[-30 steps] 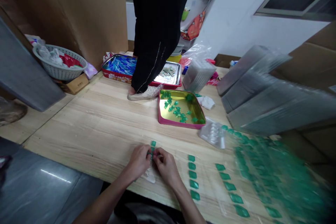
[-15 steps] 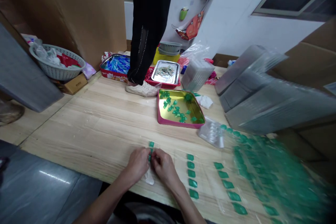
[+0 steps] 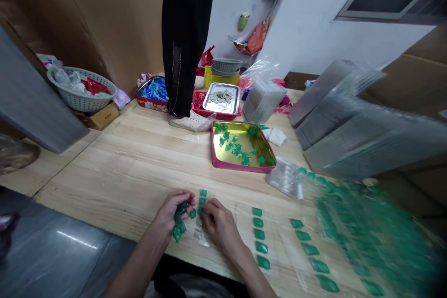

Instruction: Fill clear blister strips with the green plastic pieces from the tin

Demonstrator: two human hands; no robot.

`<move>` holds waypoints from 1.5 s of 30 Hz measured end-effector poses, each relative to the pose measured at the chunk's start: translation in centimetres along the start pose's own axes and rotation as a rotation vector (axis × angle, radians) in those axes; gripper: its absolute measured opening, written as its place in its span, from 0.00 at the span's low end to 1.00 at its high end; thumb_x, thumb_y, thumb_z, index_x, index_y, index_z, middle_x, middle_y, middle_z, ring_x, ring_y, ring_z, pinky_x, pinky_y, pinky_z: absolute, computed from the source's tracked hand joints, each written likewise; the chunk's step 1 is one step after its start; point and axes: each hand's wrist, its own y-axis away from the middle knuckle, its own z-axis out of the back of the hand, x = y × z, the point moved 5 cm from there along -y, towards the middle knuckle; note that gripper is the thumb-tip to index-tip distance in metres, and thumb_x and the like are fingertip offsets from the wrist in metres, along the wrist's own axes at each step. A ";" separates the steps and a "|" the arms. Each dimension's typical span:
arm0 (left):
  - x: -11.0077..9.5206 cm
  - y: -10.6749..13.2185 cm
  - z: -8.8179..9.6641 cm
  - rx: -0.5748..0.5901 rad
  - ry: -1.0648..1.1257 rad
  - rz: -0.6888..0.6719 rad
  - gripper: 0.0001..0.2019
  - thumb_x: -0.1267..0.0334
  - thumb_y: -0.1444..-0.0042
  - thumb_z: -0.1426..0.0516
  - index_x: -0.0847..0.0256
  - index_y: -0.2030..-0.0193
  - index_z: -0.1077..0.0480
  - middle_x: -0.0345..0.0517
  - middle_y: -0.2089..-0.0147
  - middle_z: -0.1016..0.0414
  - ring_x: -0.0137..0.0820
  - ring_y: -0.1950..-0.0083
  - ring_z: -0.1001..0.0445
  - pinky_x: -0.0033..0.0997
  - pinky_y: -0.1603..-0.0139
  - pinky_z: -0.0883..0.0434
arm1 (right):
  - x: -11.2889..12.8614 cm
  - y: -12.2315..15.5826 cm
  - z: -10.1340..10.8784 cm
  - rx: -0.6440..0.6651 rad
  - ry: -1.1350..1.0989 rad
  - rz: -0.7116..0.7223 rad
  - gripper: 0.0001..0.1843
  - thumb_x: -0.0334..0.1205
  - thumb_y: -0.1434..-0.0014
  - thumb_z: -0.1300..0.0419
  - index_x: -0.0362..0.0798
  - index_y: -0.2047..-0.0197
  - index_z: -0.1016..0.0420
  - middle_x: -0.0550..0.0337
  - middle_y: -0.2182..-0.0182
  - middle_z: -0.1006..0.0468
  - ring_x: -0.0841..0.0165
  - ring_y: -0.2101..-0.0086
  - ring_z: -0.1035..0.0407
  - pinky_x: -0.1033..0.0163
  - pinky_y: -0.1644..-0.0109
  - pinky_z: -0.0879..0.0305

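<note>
I have the left hand (image 3: 171,219) curled around a clump of green plastic pieces (image 3: 179,221), with a few of them hanging below the palm; the right hand (image 3: 220,229) lies just beside it, not touching, with its fingertips (image 3: 204,209) at the lower end of a short column of green pieces (image 3: 202,200); I cannot tell whether those fingertips are pinching anything. One loose green piece (image 3: 193,213) sits between the hands, and a scrap of clear plastic (image 3: 199,234) lies under them near the desk's (image 3: 104,172) front edge. To the right I see two neat columns of green pieces (image 3: 259,235) (image 3: 309,251) on clear sheets, and beyond them, toward the right edge of the desk, a blurred sheet packed with green pieces (image 3: 366,233). Farther back, a pink tray (image 3: 223,163) with a gold base holds scattered green pieces; a clear blister tray (image 3: 286,178) lies at its right corner, below a leaning stack of clear trays (image 3: 349,121). At the far edge of the desk, a co-worker in black trousers (image 3: 183,42) stands in a white shoe (image 3: 190,122), beside a steel tray (image 3: 221,98) and a tin of blue items (image 3: 152,93); a white plastic basket (image 3: 82,88) of bags sits off the far left corner.
</note>
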 end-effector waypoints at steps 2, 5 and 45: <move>0.4 0.1 0.0 0.003 0.083 0.052 0.08 0.64 0.59 0.39 0.66 0.74 0.32 0.39 0.78 0.33 0.18 0.82 0.39 0.14 0.88 0.48 | -0.1 0.0 0.2 -0.040 -0.153 -0.051 0.09 0.32 0.47 0.46 0.47 0.65 0.26 0.57 0.69 0.27 0.68 0.71 0.32 0.66 0.67 0.38; 1.2 0.0 -0.2 -0.015 0.139 0.070 0.05 0.65 0.56 0.41 0.65 0.75 0.33 0.38 0.79 0.35 0.17 0.83 0.41 0.13 0.88 0.47 | 0.1 0.1 -0.2 -0.002 -0.524 -0.158 0.08 0.37 0.46 0.44 0.46 0.62 0.28 0.60 0.75 0.26 0.69 0.75 0.32 0.67 0.71 0.37; 1.9 0.7 0.0 -0.095 -1.018 -0.380 0.08 0.76 0.61 0.47 0.61 0.76 0.30 0.40 0.74 0.29 0.30 0.68 0.30 0.26 0.64 0.35 | -1.3 1.5 -1.1 0.043 -0.330 -0.253 0.04 0.31 0.54 0.45 0.45 0.76 0.29 0.62 0.80 0.29 0.70 0.77 0.36 0.68 0.73 0.43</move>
